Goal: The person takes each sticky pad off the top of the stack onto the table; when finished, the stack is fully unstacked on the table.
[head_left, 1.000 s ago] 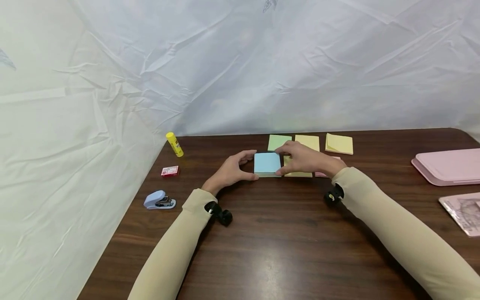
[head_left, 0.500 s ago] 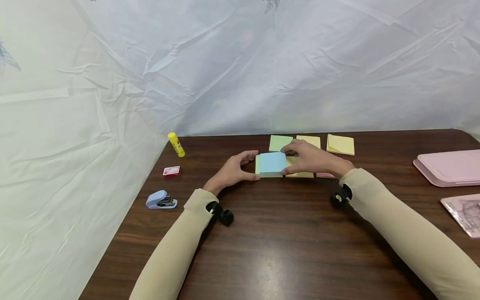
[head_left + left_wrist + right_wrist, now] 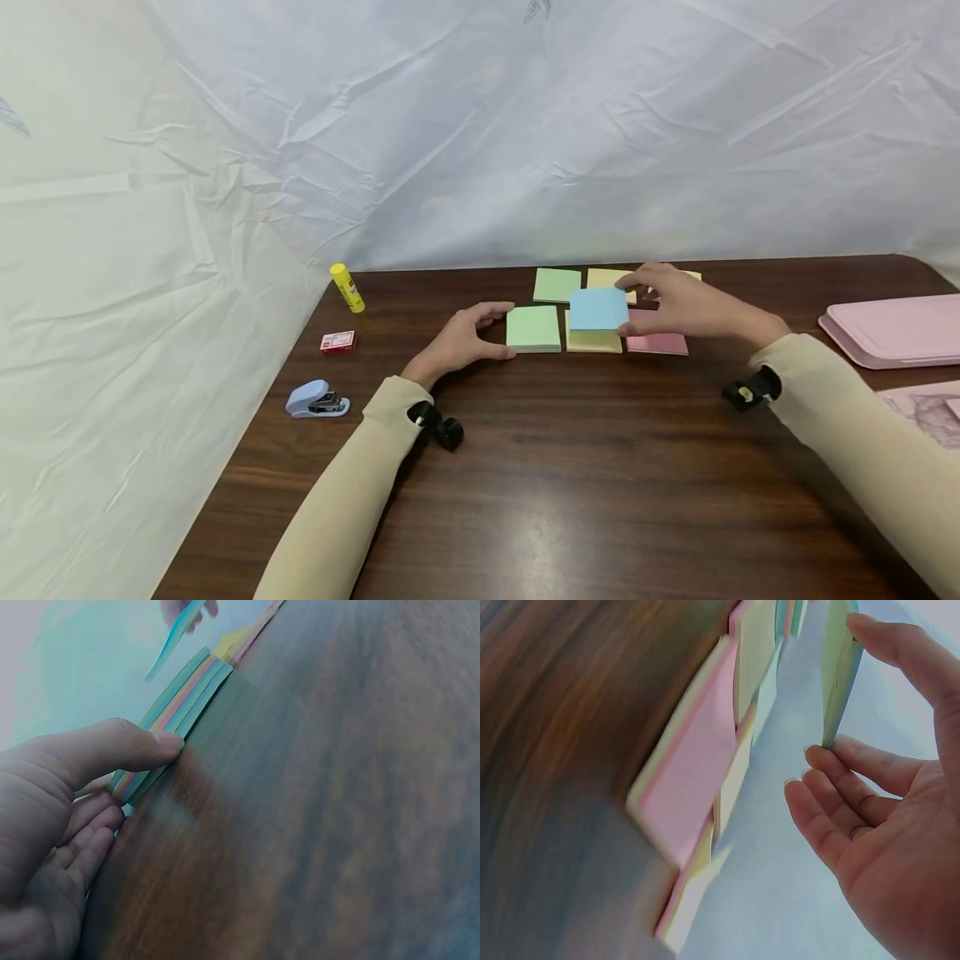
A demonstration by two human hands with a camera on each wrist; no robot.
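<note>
My left hand (image 3: 480, 335) lies on the dark wooden table (image 3: 570, 467), with thumb and forefinger round the left edge of a green sticky-note pad (image 3: 533, 327). In the left wrist view the thumb (image 3: 127, 746) presses the pad's layered side (image 3: 180, 705). My right hand (image 3: 637, 302) pinches a blue sticky-note pad (image 3: 597, 308) and holds it in the air just above a yellow pad (image 3: 592, 342). The right wrist view shows that blue pad (image 3: 838, 667) edge-on between thumb and fingers. A pink pad (image 3: 657, 343) lies under the right hand.
Green (image 3: 557, 285) and yellow (image 3: 606, 277) pads lie in a back row. A glue stick (image 3: 347, 287), a small red box (image 3: 340, 342) and a pale blue stapler (image 3: 317, 400) are at the left. A pink tray (image 3: 892, 329) and a pink packet (image 3: 926, 408) are at the right.
My right hand has lifted the blue pad off the green pad and carried it right, over the yellow pad. The left hand has stayed at the green pad.
</note>
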